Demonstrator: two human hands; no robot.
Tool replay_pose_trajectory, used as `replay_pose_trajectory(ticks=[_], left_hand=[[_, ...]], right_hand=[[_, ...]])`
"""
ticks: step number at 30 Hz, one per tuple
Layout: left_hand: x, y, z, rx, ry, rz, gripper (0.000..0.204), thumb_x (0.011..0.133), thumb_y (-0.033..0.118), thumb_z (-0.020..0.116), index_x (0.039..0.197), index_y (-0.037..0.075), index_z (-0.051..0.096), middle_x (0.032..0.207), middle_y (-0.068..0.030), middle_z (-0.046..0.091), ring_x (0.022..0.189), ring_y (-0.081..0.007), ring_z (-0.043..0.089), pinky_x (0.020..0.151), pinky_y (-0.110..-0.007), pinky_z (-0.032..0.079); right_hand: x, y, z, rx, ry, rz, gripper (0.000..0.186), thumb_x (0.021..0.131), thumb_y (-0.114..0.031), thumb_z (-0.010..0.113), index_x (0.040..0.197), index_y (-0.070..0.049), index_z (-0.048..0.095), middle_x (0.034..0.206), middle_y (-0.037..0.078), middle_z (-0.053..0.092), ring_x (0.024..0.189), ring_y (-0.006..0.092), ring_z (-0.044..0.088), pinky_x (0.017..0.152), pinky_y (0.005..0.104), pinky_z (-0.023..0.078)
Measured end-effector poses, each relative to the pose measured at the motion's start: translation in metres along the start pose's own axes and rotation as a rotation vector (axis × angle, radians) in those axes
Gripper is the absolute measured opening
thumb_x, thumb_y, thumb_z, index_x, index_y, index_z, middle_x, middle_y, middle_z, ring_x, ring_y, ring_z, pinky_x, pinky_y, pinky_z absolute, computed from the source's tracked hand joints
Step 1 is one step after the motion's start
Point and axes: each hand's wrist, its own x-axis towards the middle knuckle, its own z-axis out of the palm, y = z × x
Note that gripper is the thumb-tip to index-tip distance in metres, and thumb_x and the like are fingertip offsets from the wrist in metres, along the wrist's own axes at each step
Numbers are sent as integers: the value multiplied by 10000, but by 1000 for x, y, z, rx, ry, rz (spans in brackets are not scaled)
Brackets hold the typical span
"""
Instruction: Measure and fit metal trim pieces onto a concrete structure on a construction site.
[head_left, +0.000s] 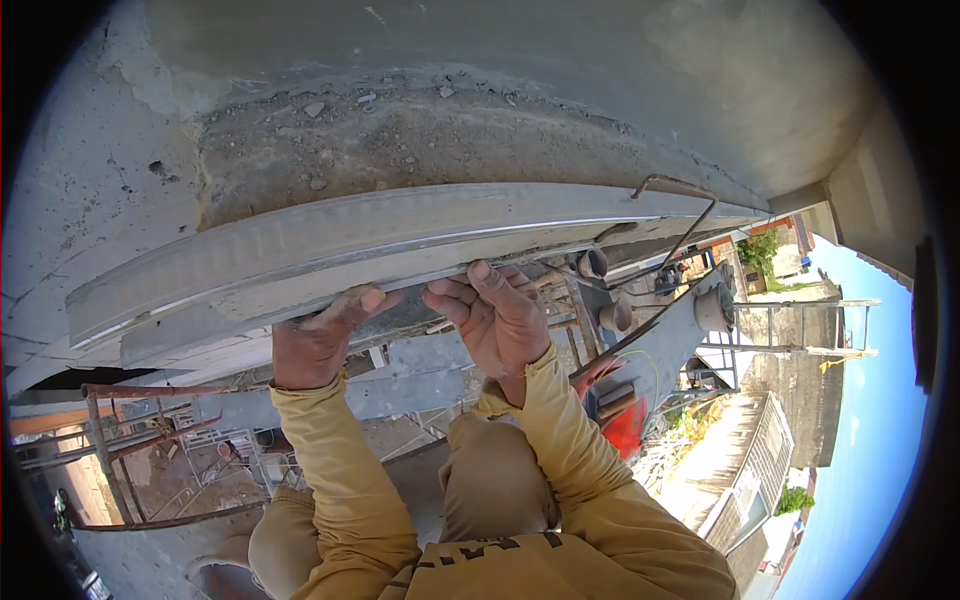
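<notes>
A long pale grey straightedge [400,213] lies along the front edge of a rough mortar ledge [420,140]. Just below it runs a second, mortar-smeared grey board [250,305]. My left hand [318,338] is closed at the lower edge of that board, its thumb along the edge and its other fingers mostly hidden. Beside it, my right hand [497,320] has curled fingers and a raised thumb against the same edge. Right of my hands, a bent steel rod clamp [690,195] hooks over the straightedge.
Buckets [617,317] stand on the scaffold to the right, near a red object [626,428]. A scaffold rail [105,450] rises at the lower left. Through gaps beneath me the ground shows far below. A plastered wall [500,45] borders the ledge.
</notes>
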Motion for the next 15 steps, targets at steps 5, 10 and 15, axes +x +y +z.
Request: replay_pose_trajectory(ticks=[5, 10, 15], left_hand=[[3, 1, 2, -107, 24, -32, 507, 783, -60, 694, 1224, -10, 448, 1161, -186, 554, 1040, -352, 593, 837, -533, 559], [1, -9, -7, -159, -30, 8, 521, 806, -79, 657, 1262, 23, 426, 1192, -193, 537, 1058, -371, 582, 847, -558, 547], [2, -8, -9, -181, -35, -55, 472, 819, -54, 651, 1245, 26, 463, 1190, -201, 540, 1066, -384, 575, 841, -558, 548]], right_hand=[[2, -2, -2, 24, 3, 22, 218, 914, -123, 587, 1023, 63, 619, 957, 195, 676, 901, 269, 680, 840, 383, 568], [6, -7, -17, -9, -126, 90, 212, 914, -82, 561, 1074, 48, 608, 1027, 211, 662, 974, 287, 660, 885, 399, 555], [6, -8, -15, -41, -126, 75, 219, 907, -66, 567, 1085, 56, 605, 1018, 210, 663, 964, 286, 662, 887, 396, 553]])
